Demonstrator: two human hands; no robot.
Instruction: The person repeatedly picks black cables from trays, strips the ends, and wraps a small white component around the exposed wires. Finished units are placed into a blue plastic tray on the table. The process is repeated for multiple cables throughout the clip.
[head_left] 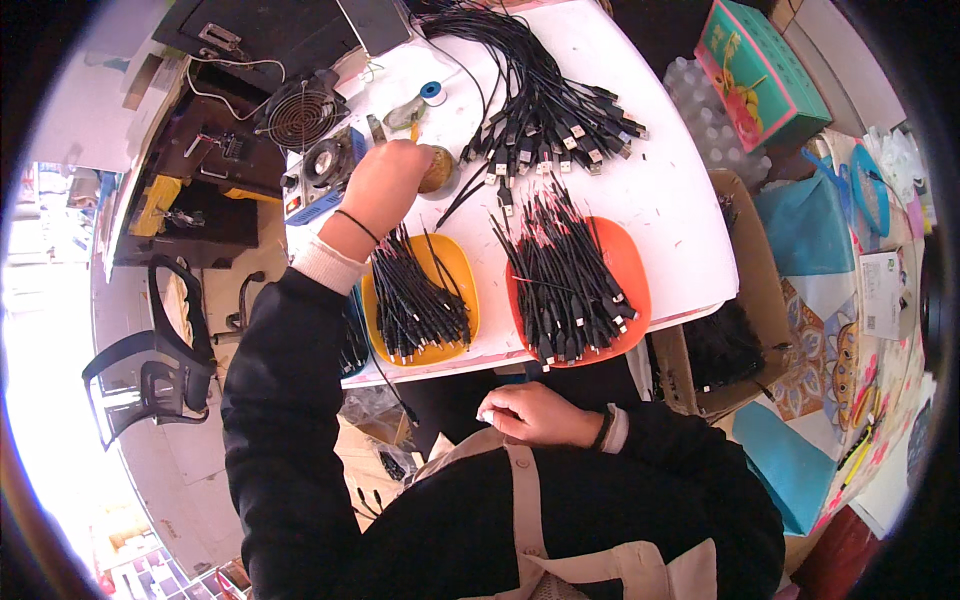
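My left hand [392,178] reaches over the table, its fingers closed beside a small round container [437,172] with a brownish inside. What those fingers hold is hidden. My right hand [540,413] rests curled near my lap; a small white bit shows at its fingertips, too small to name. Below my left wrist stands a yellow tray [468,262] of short black cables [415,310]. To its right sits an orange-red tray [632,265] filled with a bundle of black cables [565,285] with bare reddish wire ends.
A large pile of black USB cables [540,110] covers the table's far side. A blue device with a dial [325,165], a small fan [303,115] and a solder spool [432,93] stand at the far left. A cardboard box [765,290] holding black items sits right of the table.
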